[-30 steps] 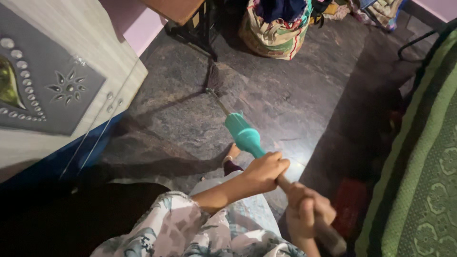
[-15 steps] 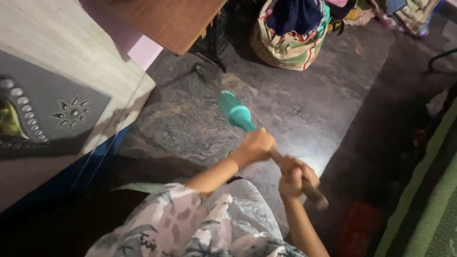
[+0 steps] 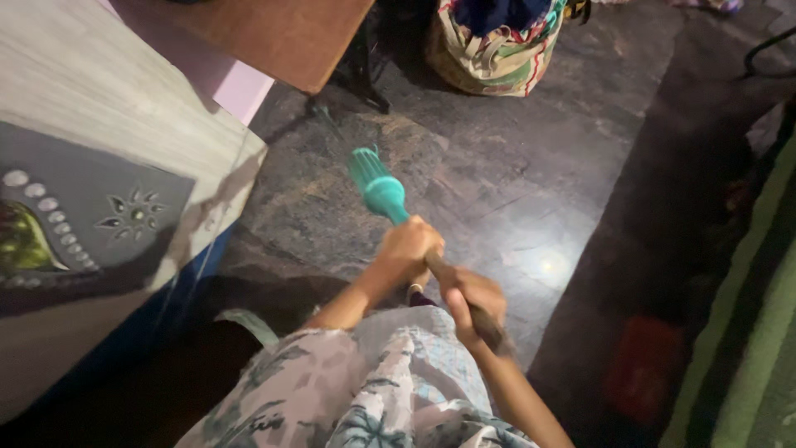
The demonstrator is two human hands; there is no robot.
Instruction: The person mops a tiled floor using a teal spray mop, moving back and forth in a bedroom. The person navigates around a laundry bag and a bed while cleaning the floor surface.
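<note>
I hold a broom with both hands over a dark stone floor [image 3: 514, 191]. The broom has a teal plastic collar [image 3: 377, 189] and a brown handle [image 3: 485, 323]; its bristles reach toward the far left and are hard to see in the dim light. My left hand [image 3: 410, 247] grips the handle just below the teal collar. My right hand [image 3: 466, 297] grips the handle lower down, closer to my body. My floral garment [image 3: 373, 390] fills the bottom of the view.
A pale cabinet with a dark decorated panel [image 3: 83, 224] stands at the left. A brown table top [image 3: 274, 33] juts out above it. A striped cloth bag [image 3: 497, 41] sits on the floor at the back. A green striped bed edge [image 3: 746, 332] runs along the right.
The broom head has swung left and farther away across the floor, toward the table. Both hands moved with it, and the view shifted left.
</note>
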